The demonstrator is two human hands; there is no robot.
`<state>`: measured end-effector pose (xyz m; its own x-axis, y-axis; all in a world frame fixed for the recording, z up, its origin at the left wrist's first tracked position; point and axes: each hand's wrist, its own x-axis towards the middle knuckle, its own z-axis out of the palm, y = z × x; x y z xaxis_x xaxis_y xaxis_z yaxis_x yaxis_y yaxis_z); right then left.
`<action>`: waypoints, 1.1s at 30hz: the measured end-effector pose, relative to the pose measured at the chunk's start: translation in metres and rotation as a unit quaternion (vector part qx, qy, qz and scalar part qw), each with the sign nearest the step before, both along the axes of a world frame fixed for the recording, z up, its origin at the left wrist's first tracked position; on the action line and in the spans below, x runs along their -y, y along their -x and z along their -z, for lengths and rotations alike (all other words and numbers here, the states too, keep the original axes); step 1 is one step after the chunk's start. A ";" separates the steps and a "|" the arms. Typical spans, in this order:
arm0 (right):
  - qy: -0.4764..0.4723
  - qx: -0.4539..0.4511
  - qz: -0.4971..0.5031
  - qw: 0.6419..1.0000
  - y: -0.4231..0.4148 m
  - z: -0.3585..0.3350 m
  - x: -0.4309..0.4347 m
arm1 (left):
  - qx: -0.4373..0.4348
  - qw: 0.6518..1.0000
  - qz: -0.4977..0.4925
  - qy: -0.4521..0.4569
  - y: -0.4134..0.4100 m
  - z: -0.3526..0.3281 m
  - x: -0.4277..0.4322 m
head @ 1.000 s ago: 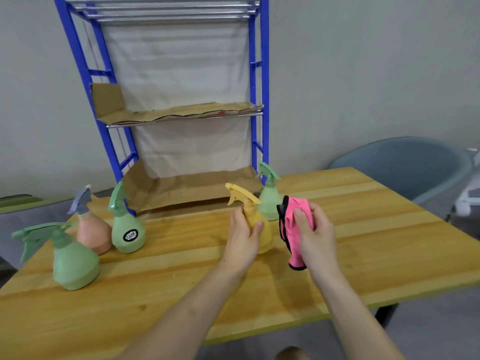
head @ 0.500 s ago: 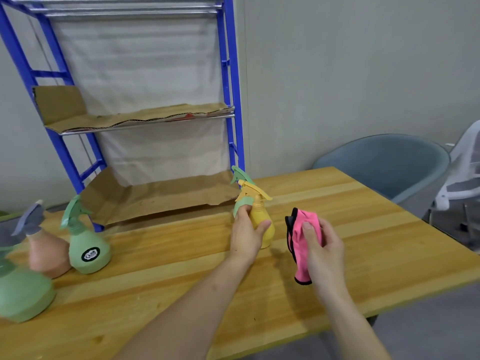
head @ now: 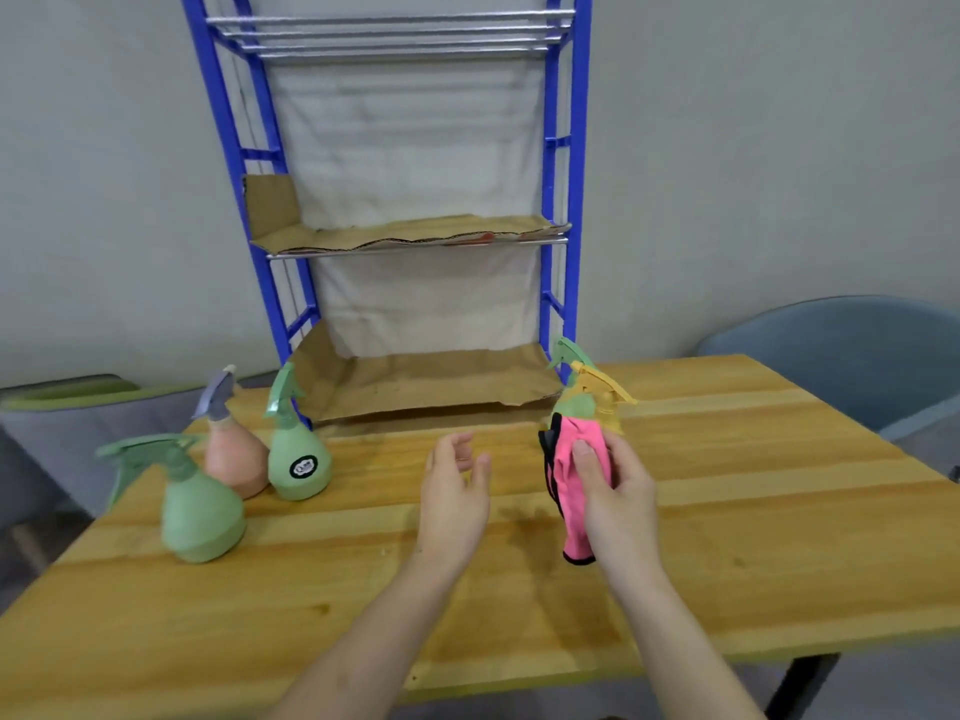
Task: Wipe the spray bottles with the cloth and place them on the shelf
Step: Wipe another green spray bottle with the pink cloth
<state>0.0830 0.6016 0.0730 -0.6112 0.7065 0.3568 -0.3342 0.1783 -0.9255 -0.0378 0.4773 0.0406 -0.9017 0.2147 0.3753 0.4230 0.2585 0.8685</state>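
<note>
Head view, figure: a wooden bench (head: 727,511) fills the lower field, with a blue-framed shelf (head: 546,189) standing at its far edge against a grey wall; brown cardboard (head: 415,381) lines the shelf's lower and middle tiers, and no bottle stands on either. A grey-blue chair (head: 857,356) sits beyond the bench's right corner. At the left of the bench three bottles stand upright close together: a large green bottle (head: 200,511) nearest the camera, a peach bottle (head: 234,459) behind it, and a labelled green bottle (head: 298,459) just beside the peach one. Near the shelf's right post, a yellow bottle (head: 597,387) stands in front of a small green bottle (head: 571,356). A pink cloth (head: 563,475) with dark edging hides the yellow bottle's lower body. The right hand (head: 618,491) grips this cloth, thumb pressed on its front and fingers wrapped behind. The left hand (head: 454,485) hovers over mid-bench, well apart from the bottles, its fingers (head: 457,444) loosely spread and holding nothing.
</note>
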 end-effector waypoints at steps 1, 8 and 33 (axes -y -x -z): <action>-0.009 -0.001 -0.013 1.000 0.009 -0.001 0.013 | -0.005 1.000 -0.015 -0.004 0.004 -0.002 0.019; -0.044 -0.005 -0.111 0.993 0.073 -0.014 0.104 | -0.034 0.993 -0.113 -0.027 0.037 -0.020 0.147; -0.056 0.014 -0.124 0.991 0.119 -0.024 0.102 | 0.043 0.980 -0.193 0.008 0.140 -0.019 0.153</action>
<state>-0.0359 0.4997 0.0969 -0.7722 0.4898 0.4048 -0.3551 0.1957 -0.9141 -0.1774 0.3245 0.0596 -0.9452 -0.1434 0.2935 0.2161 0.3990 0.8911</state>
